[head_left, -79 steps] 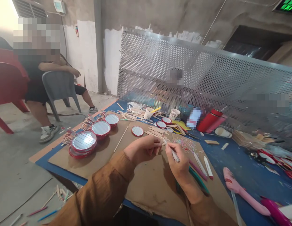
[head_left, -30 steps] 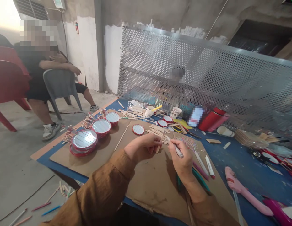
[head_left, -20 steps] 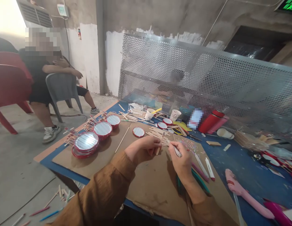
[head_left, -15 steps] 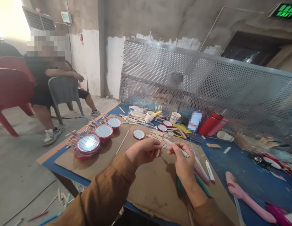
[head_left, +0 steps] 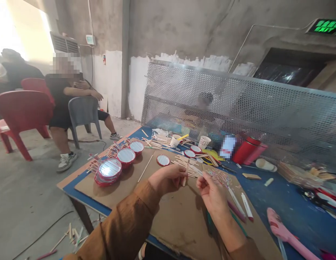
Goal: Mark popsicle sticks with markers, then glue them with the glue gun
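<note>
My left hand (head_left: 175, 176) is closed on an upright wooden stick (head_left: 186, 173) above the cardboard (head_left: 181, 231). To its right, my right hand (head_left: 211, 189) pinches a white pen (head_left: 195, 169) that points toward the stick. Behind both hands lies a pile of loose wooden sticks (head_left: 181, 159). A small red-rimmed disc (head_left: 163, 160) rests on the cardboard left of the pile. Further left stand several round red-rimmed pieces (head_left: 126, 156) with sticks attached.
Paper cups (head_left: 204, 142), a red bottle (head_left: 246, 148) and a phone (head_left: 228, 146) stand along the back. Markers (head_left: 247, 206) and a pink glue gun (head_left: 288, 233) lie at the right. A person (head_left: 61, 94) sits beyond the table.
The view has shifted, so the scene sits lower and further right. The pen in my right hand has swung, its tip now toward the stick. My left hand still holds the stick.
</note>
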Available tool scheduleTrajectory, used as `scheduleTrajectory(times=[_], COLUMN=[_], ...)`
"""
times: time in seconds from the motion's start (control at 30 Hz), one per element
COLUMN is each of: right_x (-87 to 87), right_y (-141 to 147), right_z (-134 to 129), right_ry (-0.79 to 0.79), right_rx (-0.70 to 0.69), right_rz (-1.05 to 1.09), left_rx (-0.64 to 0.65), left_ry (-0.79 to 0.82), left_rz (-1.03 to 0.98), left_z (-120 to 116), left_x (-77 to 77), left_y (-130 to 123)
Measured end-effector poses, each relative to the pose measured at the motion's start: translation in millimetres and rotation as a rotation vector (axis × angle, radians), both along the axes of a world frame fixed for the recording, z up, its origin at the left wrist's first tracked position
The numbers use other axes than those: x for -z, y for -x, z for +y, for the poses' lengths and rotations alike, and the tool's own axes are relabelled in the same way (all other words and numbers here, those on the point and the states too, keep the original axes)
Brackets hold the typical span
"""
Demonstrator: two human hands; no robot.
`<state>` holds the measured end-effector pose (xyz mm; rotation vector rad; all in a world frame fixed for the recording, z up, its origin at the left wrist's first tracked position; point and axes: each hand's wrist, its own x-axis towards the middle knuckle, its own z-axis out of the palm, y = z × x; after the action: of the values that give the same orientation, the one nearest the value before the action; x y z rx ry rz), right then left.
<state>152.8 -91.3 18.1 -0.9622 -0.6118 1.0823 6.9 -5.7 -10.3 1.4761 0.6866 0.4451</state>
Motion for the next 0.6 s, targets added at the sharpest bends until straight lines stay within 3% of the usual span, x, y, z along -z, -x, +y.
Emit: scheduleTrajectory(times=[0.07, 0.13, 0.27, 0.37, 0.6], right_x=[0.0, -0.8, -4.0, -5.7, -5.5], right_y=[1, 1, 3, 4, -1], right_z=[-2, -4, -8, -9, -6], right_ry=[-0.029, -0.002, 0.084, 0.084, 0.038], right_rx=[-0.016, -0.071, -0.266, -0.326, -0.247], right_rz=[-0.015, 0.002, -0.001, -0.013, -0.028], left_rx=[-0.069, -0.028, -0.208, -0.249, -0.024], left_ry=[0.038, 0.118, 0.279, 0.373, 0.044], left_rz=[-0.082, -0.052, -0.251, -0.344, -0.004], left_z=[-1, -3, -11, -12, 10], left_x=[0.8, 2.5, 8.6, 12.9, 15.7], left_y=[-1, -3, -7, -9, -9])
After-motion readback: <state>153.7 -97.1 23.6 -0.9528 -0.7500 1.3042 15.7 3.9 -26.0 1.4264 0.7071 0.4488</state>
